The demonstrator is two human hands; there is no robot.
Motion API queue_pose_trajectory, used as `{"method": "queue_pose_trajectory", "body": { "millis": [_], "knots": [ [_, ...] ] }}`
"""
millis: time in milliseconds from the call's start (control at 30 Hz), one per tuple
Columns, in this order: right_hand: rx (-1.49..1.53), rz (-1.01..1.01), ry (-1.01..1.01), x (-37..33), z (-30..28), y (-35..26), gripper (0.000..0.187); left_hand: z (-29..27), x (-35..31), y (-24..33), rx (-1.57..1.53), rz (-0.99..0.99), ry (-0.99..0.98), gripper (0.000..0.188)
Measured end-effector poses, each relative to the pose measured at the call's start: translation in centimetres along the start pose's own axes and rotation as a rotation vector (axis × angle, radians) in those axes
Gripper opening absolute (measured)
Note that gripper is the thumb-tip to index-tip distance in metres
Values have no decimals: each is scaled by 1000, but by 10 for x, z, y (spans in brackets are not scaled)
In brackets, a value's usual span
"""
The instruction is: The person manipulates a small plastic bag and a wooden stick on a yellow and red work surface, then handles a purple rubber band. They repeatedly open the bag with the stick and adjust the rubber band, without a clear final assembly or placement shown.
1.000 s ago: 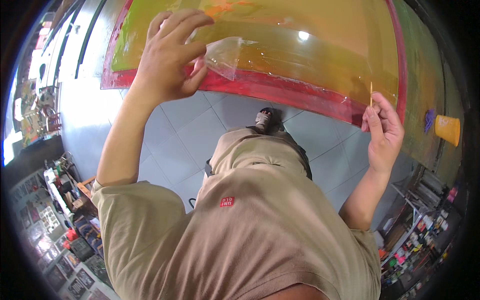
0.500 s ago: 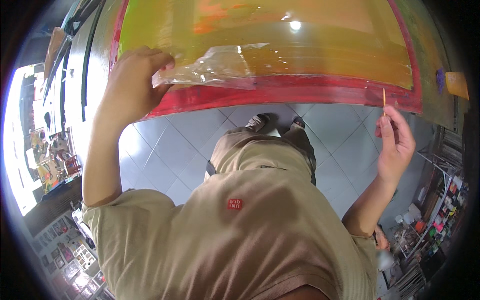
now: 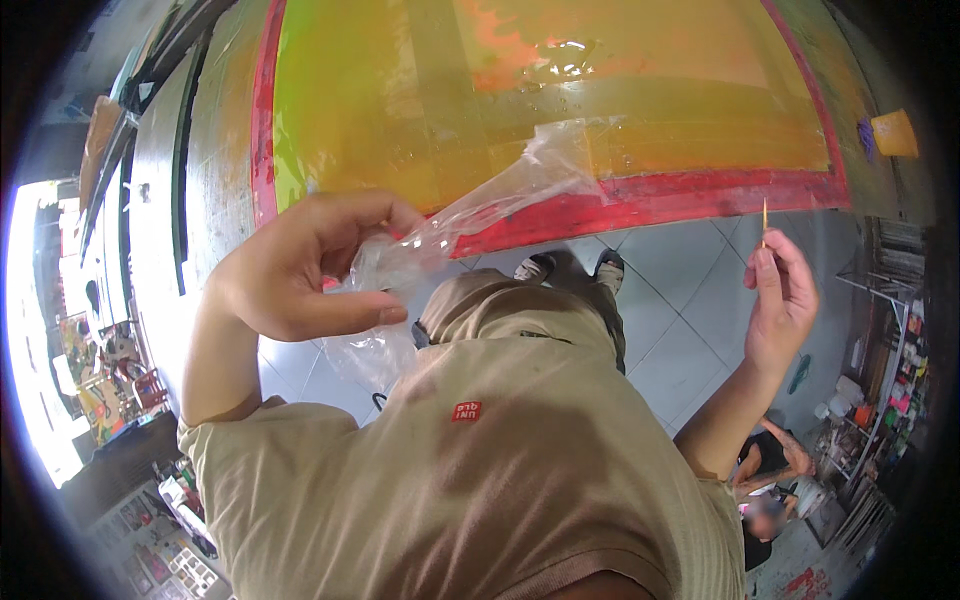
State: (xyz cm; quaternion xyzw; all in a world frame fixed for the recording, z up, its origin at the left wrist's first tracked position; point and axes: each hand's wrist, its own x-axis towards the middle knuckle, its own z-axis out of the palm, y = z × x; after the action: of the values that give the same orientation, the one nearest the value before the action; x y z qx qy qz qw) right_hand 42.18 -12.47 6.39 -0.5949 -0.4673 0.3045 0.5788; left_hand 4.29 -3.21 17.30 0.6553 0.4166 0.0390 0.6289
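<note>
My left hand [image 3: 310, 265] is curled around a crumpled clear plastic sheet [image 3: 480, 205], thumb below and fingers above. One end of the sheet trails onto the screen frame; the other hangs below my palm. In my right hand [image 3: 782, 305], thumb and forefinger pinch a thin pointed wooden stick [image 3: 765, 215], tip up. It is held at the frame's near right corner. The large flat screen [image 3: 690, 130] lies in front of me, glossy yellow-green with an orange patch, its border [image 3: 550, 220] red.
A yellow cup-like container [image 3: 893, 134] stands beyond the screen's right side, next to something purple [image 3: 865, 133]. Tiled floor [image 3: 660, 300] shows below the near edge. Another person [image 3: 775, 465] is behind me at the lower right, near cluttered shelves [image 3: 880, 390].
My left hand has drawn the plastic sheet toward me and off part of the near border, stretching it. My right hand stays near the right corner, slightly lower, still pinching the stick.
</note>
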Motion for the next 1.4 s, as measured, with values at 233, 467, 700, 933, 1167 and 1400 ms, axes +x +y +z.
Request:
{"method": "queue_pose_trajectory", "body": {
  "millis": [233,467,700,933,1167,1400],
  "knots": [
    [-7,25,-5,-12,24,-17,19,15,84,-3,-471,486,645,29],
    [9,74,15,-24,27,-15,18,13,123,5,265,440,442,42],
    [-30,113,13,-27,30,-19,20,17,145,-3,1513,622,515,49],
    [60,147,-27,-27,41,-16,25,11,136,74,1728,271,-41,42],
    [-36,142,-61,-29,73,-15,21,-21,174,29,970,537,-237,35],
    [-472,-213,-55,-31,91,-23,9,5,180,23,84,101,-177,25]
  ]
}}
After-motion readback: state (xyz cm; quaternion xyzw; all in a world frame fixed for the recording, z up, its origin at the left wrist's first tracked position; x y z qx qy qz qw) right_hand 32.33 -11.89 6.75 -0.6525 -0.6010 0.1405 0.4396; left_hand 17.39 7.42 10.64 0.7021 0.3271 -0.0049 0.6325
